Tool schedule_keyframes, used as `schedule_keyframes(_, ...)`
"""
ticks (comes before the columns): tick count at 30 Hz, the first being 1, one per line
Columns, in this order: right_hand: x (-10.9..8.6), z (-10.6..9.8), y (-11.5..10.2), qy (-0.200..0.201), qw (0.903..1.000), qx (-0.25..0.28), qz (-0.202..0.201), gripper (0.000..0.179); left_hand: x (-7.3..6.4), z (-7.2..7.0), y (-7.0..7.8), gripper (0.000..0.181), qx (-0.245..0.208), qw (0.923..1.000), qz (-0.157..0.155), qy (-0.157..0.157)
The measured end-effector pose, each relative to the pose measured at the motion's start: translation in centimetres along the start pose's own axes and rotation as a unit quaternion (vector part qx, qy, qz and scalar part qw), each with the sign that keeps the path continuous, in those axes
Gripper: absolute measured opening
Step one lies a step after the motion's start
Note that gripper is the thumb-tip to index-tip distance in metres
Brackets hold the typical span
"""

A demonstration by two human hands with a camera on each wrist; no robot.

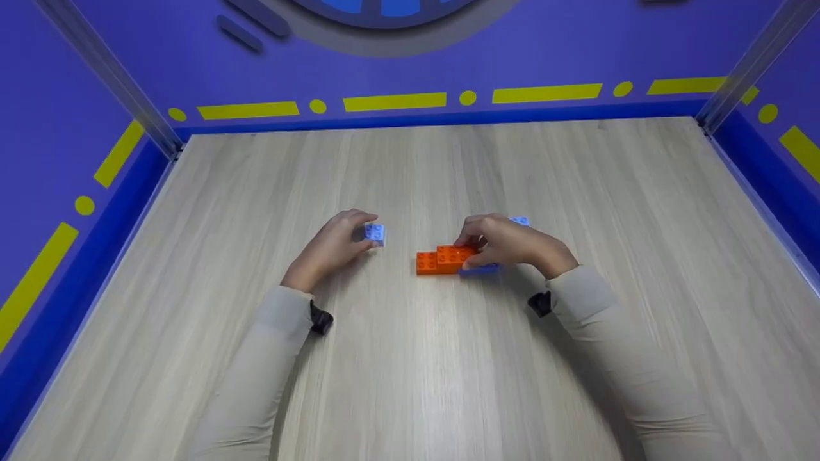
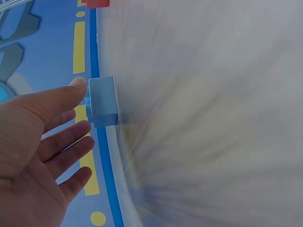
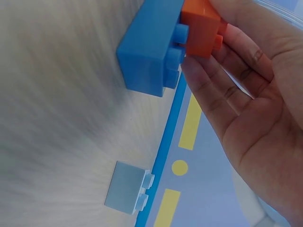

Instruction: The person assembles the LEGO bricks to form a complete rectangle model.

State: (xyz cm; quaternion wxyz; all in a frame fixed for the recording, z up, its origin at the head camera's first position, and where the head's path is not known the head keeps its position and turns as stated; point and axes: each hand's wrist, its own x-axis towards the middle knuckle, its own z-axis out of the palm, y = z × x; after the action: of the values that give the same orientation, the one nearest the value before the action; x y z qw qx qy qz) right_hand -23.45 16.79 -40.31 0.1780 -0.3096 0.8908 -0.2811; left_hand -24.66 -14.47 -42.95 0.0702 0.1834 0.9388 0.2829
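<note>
Seen from the head view, the left hand (image 1: 333, 246) reaches in from about 7 o'clock toward a pale blue brick (image 1: 374, 234) resting on the wood-grained surface (image 1: 410, 358). Its grip is released: thumb and fingers stand loosely apart around that brick, the thumb close against it, though whether they touch it I cannot tell.

The right hand (image 1: 509, 240), arriving from about 4 o'clock, has its grip grasping the upper orange brick (image 1: 448, 257), pinched between thumb and fingers. This brick sits across two others: the lower orange brick (image 1: 425, 263) juts out toward 9 o'clock, and the darker blue brick (image 1: 479, 270) shows toward 4 o'clock, partly under the hand. From the upper orange brick, the pale blue one at the left hand lies near 10 o'clock, well apart.

A second pale blue brick (image 1: 519, 221) is at 2 o'clock, partly hidden behind the right hand; the right wrist view shows it standing apart on the surface, studs up. Toward 12 o'clock rises a blue-purple wall (image 1: 397, 77) with yellow dashes and dots.
</note>
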Motion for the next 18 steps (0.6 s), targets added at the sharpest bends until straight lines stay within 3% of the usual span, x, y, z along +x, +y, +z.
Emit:
schedule_keyframes(10, -0.14, 0.1, 0.05, 0.003, 1.0, 0.005, -0.004, 0.029, 0.34, 0.13, -0.19, 0.044, -0.001, 0.9998, 0.012, -0.013)
schedule_keyframes(18, -0.2, 0.11, 0.13, 0.006, 1.0, 0.002, -0.003, 0.029, 0.46, 0.05, 0.13, 0.042, 0.006, 0.9998, 0.002, -0.017)
